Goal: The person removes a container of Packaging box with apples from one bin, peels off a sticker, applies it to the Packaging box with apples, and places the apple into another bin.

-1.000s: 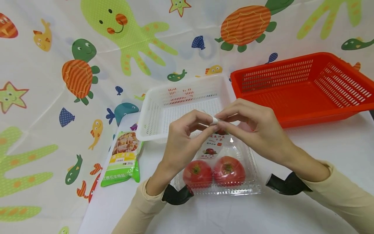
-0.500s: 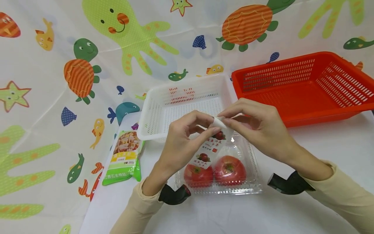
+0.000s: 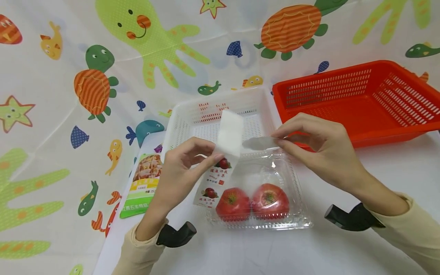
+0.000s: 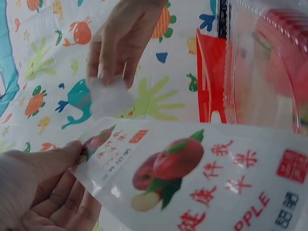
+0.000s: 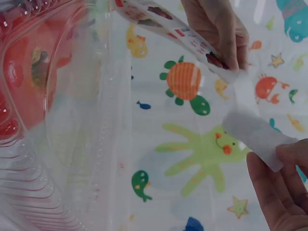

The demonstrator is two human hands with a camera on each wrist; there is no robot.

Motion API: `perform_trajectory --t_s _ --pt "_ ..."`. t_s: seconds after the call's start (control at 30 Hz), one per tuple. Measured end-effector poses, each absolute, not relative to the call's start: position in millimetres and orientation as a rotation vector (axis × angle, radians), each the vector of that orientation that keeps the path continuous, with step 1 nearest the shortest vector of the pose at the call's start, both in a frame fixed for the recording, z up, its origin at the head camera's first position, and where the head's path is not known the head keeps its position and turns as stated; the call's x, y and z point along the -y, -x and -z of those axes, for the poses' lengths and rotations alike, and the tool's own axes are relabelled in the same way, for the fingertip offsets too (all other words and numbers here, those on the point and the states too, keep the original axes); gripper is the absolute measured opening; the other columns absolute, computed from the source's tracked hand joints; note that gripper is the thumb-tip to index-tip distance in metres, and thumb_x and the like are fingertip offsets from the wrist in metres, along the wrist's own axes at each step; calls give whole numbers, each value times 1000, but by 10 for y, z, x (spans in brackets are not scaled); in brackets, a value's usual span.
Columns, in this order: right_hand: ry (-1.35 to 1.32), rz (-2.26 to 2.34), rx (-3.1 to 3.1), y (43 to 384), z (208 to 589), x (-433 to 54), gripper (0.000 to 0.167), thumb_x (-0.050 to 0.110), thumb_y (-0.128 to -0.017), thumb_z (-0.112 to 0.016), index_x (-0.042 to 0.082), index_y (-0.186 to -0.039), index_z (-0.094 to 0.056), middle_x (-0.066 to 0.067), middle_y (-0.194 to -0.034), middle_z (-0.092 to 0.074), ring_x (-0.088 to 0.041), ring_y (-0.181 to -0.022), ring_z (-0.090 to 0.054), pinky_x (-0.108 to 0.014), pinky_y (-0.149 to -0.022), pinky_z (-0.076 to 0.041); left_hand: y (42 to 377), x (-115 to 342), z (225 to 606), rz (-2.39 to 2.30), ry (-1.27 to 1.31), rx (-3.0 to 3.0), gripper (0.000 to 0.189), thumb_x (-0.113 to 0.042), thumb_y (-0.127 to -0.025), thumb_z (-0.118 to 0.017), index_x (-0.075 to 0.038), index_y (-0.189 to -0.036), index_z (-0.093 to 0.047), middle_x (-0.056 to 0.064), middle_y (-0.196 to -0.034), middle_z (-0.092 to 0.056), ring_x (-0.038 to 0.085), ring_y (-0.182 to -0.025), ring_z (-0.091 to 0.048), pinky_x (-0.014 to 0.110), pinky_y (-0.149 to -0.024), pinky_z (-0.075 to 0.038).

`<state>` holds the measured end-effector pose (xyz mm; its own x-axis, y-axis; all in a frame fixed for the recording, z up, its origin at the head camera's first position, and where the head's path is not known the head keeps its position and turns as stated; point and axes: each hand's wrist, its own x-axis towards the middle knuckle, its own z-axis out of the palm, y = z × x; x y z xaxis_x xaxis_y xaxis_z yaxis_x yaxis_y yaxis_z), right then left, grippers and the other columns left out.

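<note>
A printed apple label (image 3: 213, 183) hangs over the left part of a clear plastic box (image 3: 299, 191). My left hand (image 3: 182, 172) pinches the label between thumb and fingers. White backing paper (image 3: 229, 133) rises from the label's pinched end and bends toward the right. My right hand (image 3: 316, 149) pinches the paper's other end; the right wrist view shows the backing (image 5: 250, 130) stretched between both hands. In the left wrist view the label's printed face (image 4: 168, 163) is large and close. Inside the box two red apples (image 3: 269, 200) sit at the near side.
Behind the box stands a white basket (image 3: 168, 149), with a red basket (image 3: 343, 141) to its right. A green and yellow food packet (image 3: 141, 191) lies at the left, partly behind the left hand. A patterned cloth (image 3: 213, 23) hangs behind the table (image 3: 268, 252).
From fingertips together at the label's end, the hands have parted. The left moved left with the label, the right moved right with the backing paper's end, and white paper now shows between them.
</note>
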<state>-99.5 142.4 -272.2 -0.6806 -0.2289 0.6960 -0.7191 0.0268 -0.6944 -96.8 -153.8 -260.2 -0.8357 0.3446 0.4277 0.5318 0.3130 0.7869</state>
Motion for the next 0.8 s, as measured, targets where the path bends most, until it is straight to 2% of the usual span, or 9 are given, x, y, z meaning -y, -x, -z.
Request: perform_trajectory --t_s 0.33,0.47,0.6,0.8 --pt "-934 -1677 1958 974 2784 -1466 43 -35 -72 -71 -7 -104 -75 -10 -99 -74 -17 -93 -70 -21 -87 -59 848 2100 2527 1432 579 2521 25 10 -86 -80 2 -109 -74 12 -101 -74 14 -92 -75 27 -81 -62" --pt "-931 -1678 1966 971 2791 -1475 42 -34 -73 -71 -7 -105 -75 -9 -99 -74 -18 -94 -70 -21 -86 -59 804 2317 2531 1365 451 2719 23 2 -87 -82 1 -108 -74 12 -102 -74 13 -89 -75 25 -78 -62" --pt "-932 -1688 1973 978 2803 -1479 41 -34 -73 -71 -8 -104 -75 -8 -100 -74 -18 -94 -70 -21 -86 -59 826 2477 2590 1236 365 3001 25 -11 -87 -86 -1 -107 -75 5 -95 -74 15 -85 -73 25 -72 -59" --pt "-958 -1707 1973 994 2828 -1476 41 -35 -73 -70 -9 -105 -74 -8 -101 -74 -18 -95 -70 -21 -88 -58 922 2580 2773 1188 363 3180 23 -11 -87 -86 1 -104 -76 3 -86 -76 18 -83 -72 26 -68 -58"
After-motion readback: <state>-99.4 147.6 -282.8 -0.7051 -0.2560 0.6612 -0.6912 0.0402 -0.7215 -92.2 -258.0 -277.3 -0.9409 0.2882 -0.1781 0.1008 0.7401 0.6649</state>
